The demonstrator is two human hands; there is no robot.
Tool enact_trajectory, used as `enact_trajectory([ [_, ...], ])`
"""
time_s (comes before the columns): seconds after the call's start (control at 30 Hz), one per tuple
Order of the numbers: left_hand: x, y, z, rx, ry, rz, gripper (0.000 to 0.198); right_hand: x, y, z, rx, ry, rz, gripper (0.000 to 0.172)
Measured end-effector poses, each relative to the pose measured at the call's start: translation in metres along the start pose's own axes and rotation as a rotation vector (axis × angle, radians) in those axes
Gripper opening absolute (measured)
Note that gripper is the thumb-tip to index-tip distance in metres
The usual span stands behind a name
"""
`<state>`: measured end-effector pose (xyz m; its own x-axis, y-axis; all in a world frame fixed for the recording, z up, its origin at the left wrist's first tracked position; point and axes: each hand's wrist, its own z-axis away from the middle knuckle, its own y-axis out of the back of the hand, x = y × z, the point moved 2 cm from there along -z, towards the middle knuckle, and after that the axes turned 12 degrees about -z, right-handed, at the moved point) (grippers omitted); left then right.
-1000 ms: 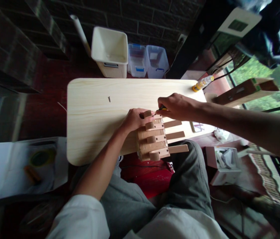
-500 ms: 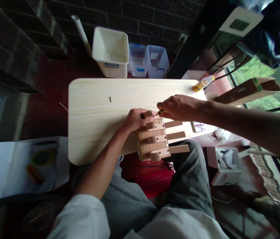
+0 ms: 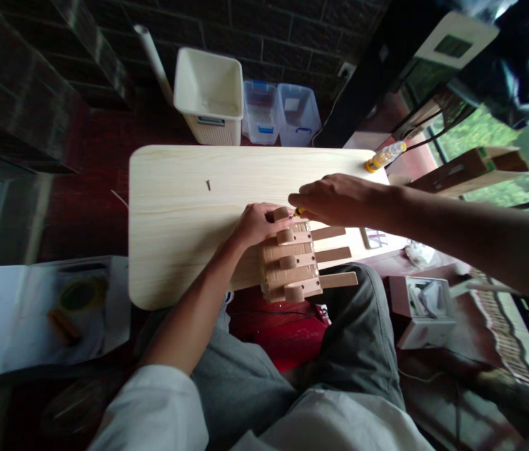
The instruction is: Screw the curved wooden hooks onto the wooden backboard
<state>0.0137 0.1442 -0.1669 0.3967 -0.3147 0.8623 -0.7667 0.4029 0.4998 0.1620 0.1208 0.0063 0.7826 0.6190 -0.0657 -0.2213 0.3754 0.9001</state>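
A cardboard piece [image 3: 271, 270] with several curled brown strips across it lies at the table's near edge, partly over it. Straight strip ends [image 3: 338, 280] stick out to its right. My left hand [image 3: 258, 224] grips the far end of this piece beside the topmost curled strip. My right hand [image 3: 324, 199] is closed around a yellow-and-black screwdriver [image 3: 300, 212], whose tip points left at the far strip, close to my left fingertips. Dark dots that look like screw heads show on the nearer strips. A loose screw [image 3: 208, 185] lies on the table, up and left of my hands.
The pale wooden table [image 3: 170, 219] spans the middle. A clear bottle [image 3: 385, 156] with yellow ends lies at its far right corner. Beyond the far edge stand a cream bin [image 3: 217, 129] and two clear boxes. An open white box [image 3: 428, 332] sits low at the right.
My right hand has shifted slightly left and turned on the screwdriver, hiding more of its handle. My left hand and the cardboard piece are nearly unchanged.
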Motion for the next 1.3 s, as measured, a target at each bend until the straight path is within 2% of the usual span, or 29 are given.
enact_trajectory([
  [0.07, 0.000, 0.000, 0.000, -0.001, 0.002, 0.005, 0.038, 0.004, -0.006, -0.001, 0.020, -0.006, -0.023, 0.027],
  [0.2, 0.001, 0.001, 0.001, -0.009, 0.001, 0.023, 0.037, 0.011, -0.013, -0.002, 0.020, -0.135, -0.090, 0.030],
  [0.27, 0.002, 0.001, 0.001, -0.014, 0.007, 0.030, 0.038, 0.013, -0.013, -0.002, 0.018, -0.153, -0.099, 0.033],
  [0.37, 0.001, 0.000, 0.001, -0.031, 0.025, 0.052, 0.039, 0.014, -0.011, 0.001, 0.027, -0.124, -0.074, 0.034],
  [0.6, 0.001, 0.001, 0.001, -0.020, 0.028, 0.040, 0.038, 0.007, -0.008, 0.006, 0.042, 0.033, -0.021, 0.024],
  [0.83, 0.002, 0.001, 0.001, -0.042, 0.030, 0.063, 0.039, 0.010, -0.017, 0.003, 0.040, -0.137, -0.107, 0.032],
  [1.0, 0.001, -0.002, 0.001, -0.035, 0.027, 0.094, 0.037, 0.017, -0.014, 0.005, 0.029, -0.116, -0.131, 0.031],
  [1.17, 0.001, -0.001, 0.001, -0.022, 0.029, 0.060, 0.036, 0.007, -0.007, 0.007, 0.017, -0.027, -0.105, 0.022],
  [1.3, 0.002, 0.000, 0.001, -0.025, 0.026, 0.031, 0.036, 0.004, -0.008, 0.005, 0.029, -0.037, -0.086, 0.023],
])
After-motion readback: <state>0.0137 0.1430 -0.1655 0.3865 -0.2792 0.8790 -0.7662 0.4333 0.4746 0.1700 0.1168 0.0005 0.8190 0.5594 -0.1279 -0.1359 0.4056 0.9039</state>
